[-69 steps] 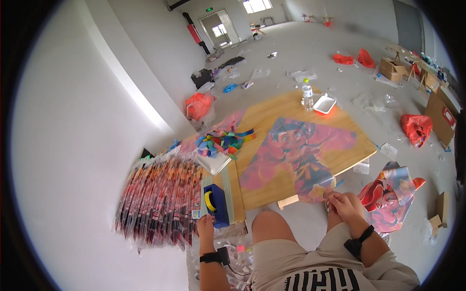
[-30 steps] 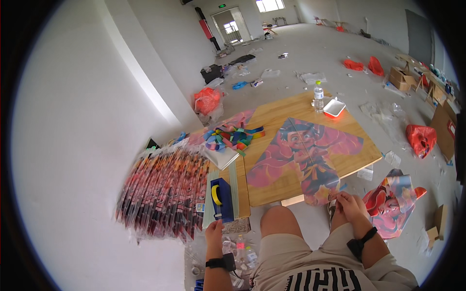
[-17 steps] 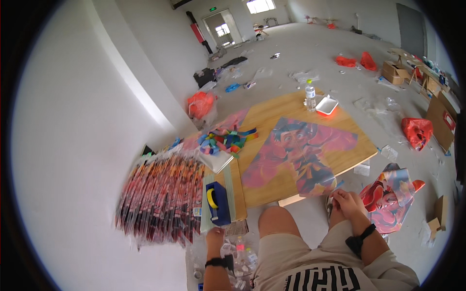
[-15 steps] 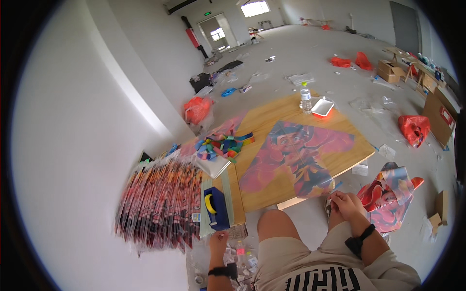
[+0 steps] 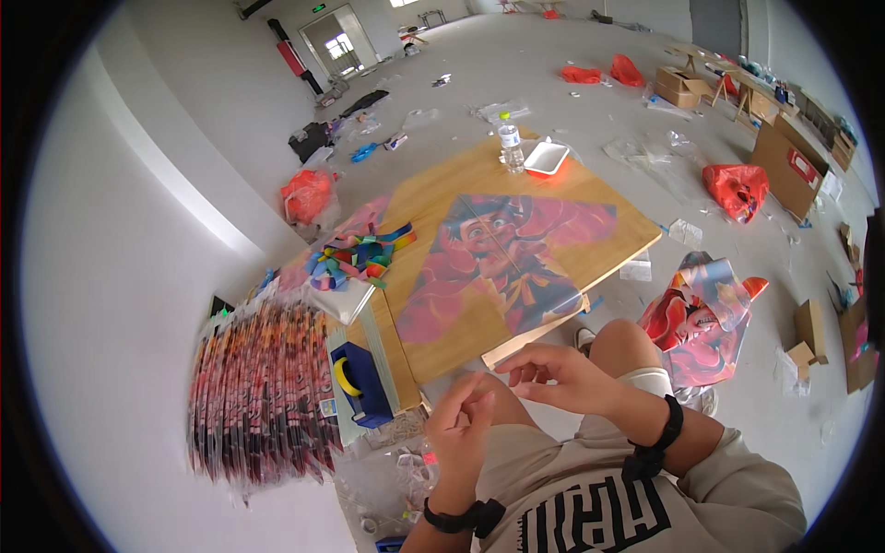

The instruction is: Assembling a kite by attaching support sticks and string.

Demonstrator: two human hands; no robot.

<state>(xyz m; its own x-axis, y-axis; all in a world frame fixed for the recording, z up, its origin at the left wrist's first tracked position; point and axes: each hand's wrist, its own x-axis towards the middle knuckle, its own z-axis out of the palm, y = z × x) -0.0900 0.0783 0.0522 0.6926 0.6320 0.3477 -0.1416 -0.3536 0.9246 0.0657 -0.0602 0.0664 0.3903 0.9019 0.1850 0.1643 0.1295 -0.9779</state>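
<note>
My left hand (image 5: 462,426) and my right hand (image 5: 560,376) are close together above my lap, in front of the table's near edge. Both have curled fingers, thumbs near the forefingers; anything pinched there is too small to make out. Flat on the wooden table (image 5: 433,355) lies a translucent kite (image 5: 516,267) printed with a cartoon figure, with a thin rod line down its middle. A blue tape dispenser (image 5: 371,398) with a yellow roll (image 5: 345,377) stands left of my left hand, on a pale strip at the table's left end.
Many bagged, printed kites (image 5: 263,396) hang in a row at the left. Rainbow ribbons (image 5: 359,258) lie on a white pack. A water bottle (image 5: 511,152) and a white tray (image 5: 547,158) stand at the far edge. Another kite (image 5: 701,323) lies on the floor at right, near cardboard boxes (image 5: 788,166).
My left hand has come up and right, away from beside the tape dispenser. My right hand has moved left from the kite's lower corner toward it. The whole view has shifted.
</note>
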